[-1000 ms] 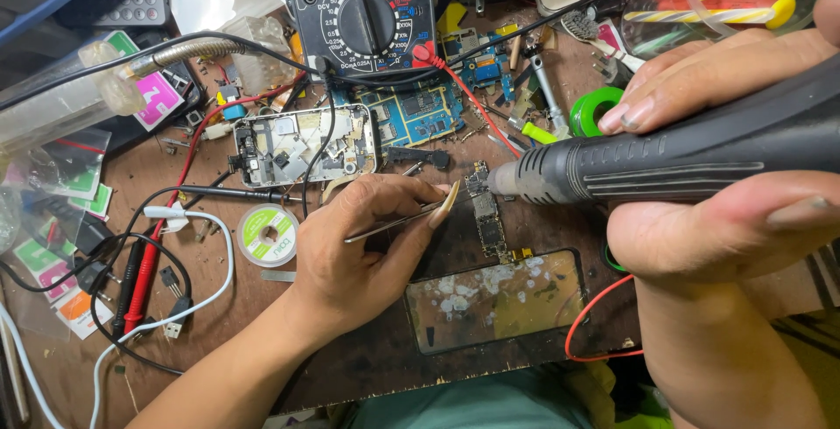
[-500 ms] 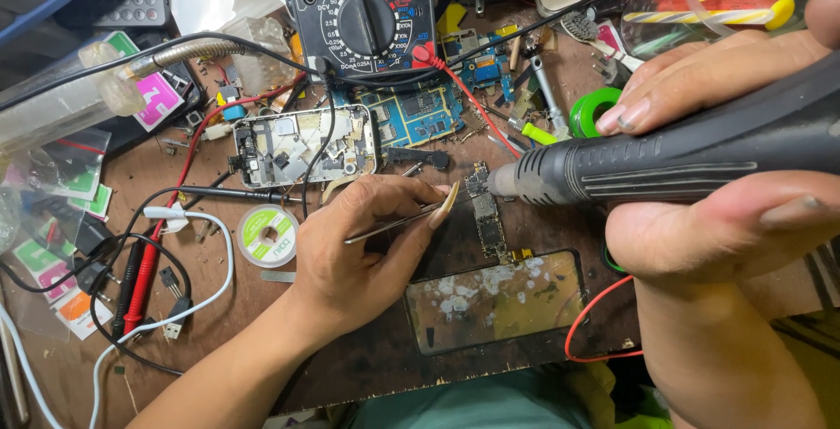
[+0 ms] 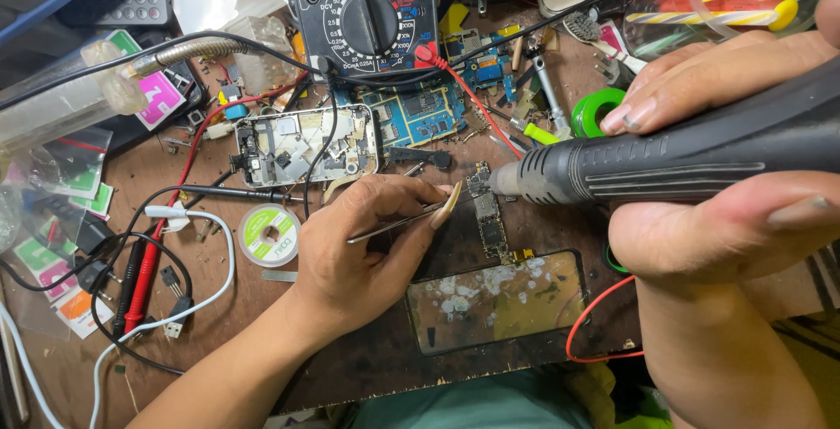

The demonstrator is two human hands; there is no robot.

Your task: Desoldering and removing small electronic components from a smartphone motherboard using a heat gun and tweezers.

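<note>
The left hand [image 3: 363, 249] is pinching metal tweezers [image 3: 394, 223], their tips reaching toward a narrow circuit board [image 3: 487, 214] that is lying near the middle of the cluttered workbench [image 3: 227, 324]. The right hand [image 3: 726, 193] is gripping a black hot-air handpiece [image 3: 682, 158], its nozzle pointing left at the board's far end. A multimeter [image 3: 367, 13] is sitting farther back, and a glass panel [image 3: 494, 302] is lying just nearer than the board.

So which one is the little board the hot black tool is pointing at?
Find the big black meter at the top, then drop to mid-bench, where the black tool ends. The narrow circuit board lies there, just beyond the tweezers. Unlike the wide blue board, it's a slim, dark strip.
</note>
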